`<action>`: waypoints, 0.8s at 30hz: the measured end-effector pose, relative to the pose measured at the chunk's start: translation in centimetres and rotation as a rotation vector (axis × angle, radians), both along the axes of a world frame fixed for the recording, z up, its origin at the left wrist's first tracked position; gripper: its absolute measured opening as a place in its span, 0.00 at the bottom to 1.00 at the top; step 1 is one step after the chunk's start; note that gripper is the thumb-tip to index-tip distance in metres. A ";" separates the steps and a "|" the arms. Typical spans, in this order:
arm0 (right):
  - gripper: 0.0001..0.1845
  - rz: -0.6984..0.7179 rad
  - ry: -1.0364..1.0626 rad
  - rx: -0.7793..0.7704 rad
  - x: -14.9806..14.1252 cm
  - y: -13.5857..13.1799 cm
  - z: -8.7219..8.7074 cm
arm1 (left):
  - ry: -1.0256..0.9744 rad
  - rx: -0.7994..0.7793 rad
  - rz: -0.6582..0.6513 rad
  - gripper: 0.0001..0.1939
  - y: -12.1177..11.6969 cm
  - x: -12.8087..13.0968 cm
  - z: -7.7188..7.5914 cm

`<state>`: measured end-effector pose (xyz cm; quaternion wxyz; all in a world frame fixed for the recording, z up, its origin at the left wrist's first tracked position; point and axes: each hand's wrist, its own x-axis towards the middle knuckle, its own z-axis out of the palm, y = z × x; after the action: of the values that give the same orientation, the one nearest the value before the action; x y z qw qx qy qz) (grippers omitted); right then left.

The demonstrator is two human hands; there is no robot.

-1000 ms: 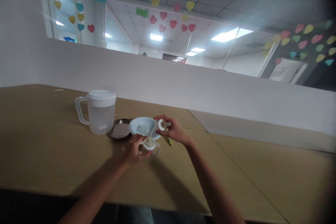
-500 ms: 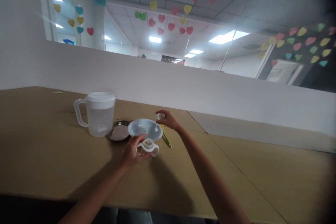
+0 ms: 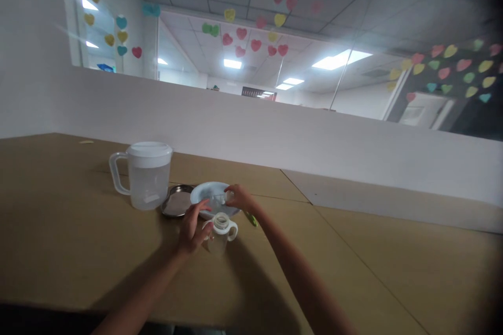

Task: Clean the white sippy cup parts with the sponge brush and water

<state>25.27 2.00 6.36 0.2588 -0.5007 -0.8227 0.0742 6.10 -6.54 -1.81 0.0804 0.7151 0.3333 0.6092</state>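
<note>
From the head view, a bottle (image 3: 218,241) with two handles stands upright on the table (image 3: 373,282), its mouth uncovered. The left hand (image 3: 192,227) is beside it, fingers spread wide with the thumb at the near handle; whether the thumb presses or only rests there, I cannot tell. The right hand (image 3: 240,197) is over the bowl (image 3: 195,196), just beyond the bottle, with its fingers drawn in around a small pale cap (image 3: 229,197). A clear thing lies in the bowl, too faint to name.

As far as can be judged, the opening is done: the cap is off and apart from the bottle. Letting go of the cap in the bowl looks not yet done. The bottle seems to hold little or nothing, though its clear wall makes that uncertain. The lidded jug (image 3: 149,183) and the steel tray (image 3: 164,209) stand to the left, neither touched by a hand; a green handle (image 3: 252,219) lies right of the bowl.
</note>
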 end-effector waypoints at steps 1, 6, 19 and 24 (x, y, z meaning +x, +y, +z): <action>0.22 0.017 -0.025 -0.019 -0.3 -0.1 -0.2 | 0.004 0.004 0.003 0.27 0.0 0.0 0.0; 0.18 0.062 -0.102 -0.102 -1.5 -0.5 -0.7 | 0.025 0.011 0.008 0.25 0.1 0.0 -0.1; 0.27 -0.035 -0.026 -0.106 -1.5 -0.8 0.0 | -0.022 0.073 0.152 0.13 1.1 0.3 0.8; 0.27 0.040 0.139 -0.042 -1.8 -0.9 0.4 | 0.022 0.053 0.127 0.14 3.6 0.6 3.5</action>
<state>23.48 1.09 6.79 0.3034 -0.4832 -0.8107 0.1311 6.70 -2.96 1.66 0.0188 0.7009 0.3628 0.6138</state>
